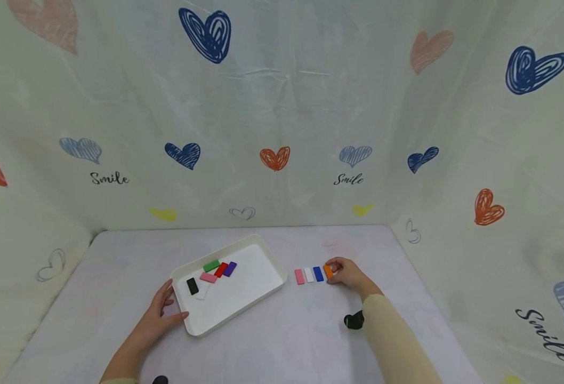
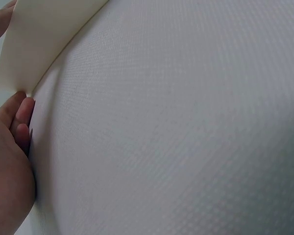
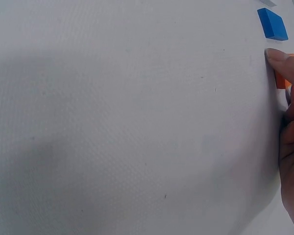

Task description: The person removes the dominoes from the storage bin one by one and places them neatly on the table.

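Note:
My left hand [image 1: 154, 316] lies against the short left side of the white tray [image 1: 234, 314], its thumb and forefinger spread apart along the rim. In the left wrist view its fingertips [image 2: 20, 104] touch the tray's outer wall [image 2: 44, 39]. On the right, my right hand [image 1: 351, 274] pinches an orange block [image 1: 328, 271] between thumb and fingers, down at the table surface. That block stands at the right end of a row, beside a blue block [image 1: 318, 274], a white block [image 1: 309, 275] and a pink block [image 1: 299, 277].
Inside the tray are a black block [image 1: 193, 286], a green block [image 1: 211, 265], a red block [image 1: 221, 270], a purple block [image 1: 230, 269], another pink block [image 1: 208, 278] and another white block [image 1: 202, 290]. A heart-printed curtain [image 1: 282, 117] hangs behind the table [image 1: 282, 352].

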Motion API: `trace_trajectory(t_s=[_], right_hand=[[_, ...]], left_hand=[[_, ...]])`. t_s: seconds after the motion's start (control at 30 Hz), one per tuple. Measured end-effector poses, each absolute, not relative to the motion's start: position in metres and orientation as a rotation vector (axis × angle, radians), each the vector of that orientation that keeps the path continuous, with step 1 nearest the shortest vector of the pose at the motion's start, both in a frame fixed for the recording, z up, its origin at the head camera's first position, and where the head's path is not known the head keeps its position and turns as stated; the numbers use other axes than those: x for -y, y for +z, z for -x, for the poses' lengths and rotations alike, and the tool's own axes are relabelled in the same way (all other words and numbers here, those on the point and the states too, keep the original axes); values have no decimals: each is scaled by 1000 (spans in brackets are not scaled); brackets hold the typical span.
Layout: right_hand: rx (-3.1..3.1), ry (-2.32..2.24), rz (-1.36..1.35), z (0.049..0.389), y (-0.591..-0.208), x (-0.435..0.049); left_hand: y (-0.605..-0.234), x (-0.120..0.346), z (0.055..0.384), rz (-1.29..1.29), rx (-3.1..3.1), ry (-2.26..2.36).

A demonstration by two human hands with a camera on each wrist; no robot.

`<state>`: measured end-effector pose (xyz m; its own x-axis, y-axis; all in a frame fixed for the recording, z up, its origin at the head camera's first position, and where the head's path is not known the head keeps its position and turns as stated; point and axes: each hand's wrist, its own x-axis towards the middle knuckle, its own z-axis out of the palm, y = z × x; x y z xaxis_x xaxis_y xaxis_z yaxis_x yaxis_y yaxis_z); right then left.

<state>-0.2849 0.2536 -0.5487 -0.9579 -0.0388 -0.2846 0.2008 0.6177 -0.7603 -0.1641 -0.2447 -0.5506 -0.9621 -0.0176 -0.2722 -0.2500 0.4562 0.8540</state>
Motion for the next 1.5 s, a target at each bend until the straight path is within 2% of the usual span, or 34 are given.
trace_trajectory(t_s=[1.5], right_hand=[[-2551, -1224, -128, 290, -551, -256]], left_hand=[[-549, 245, 163, 208, -2471, 1562]])
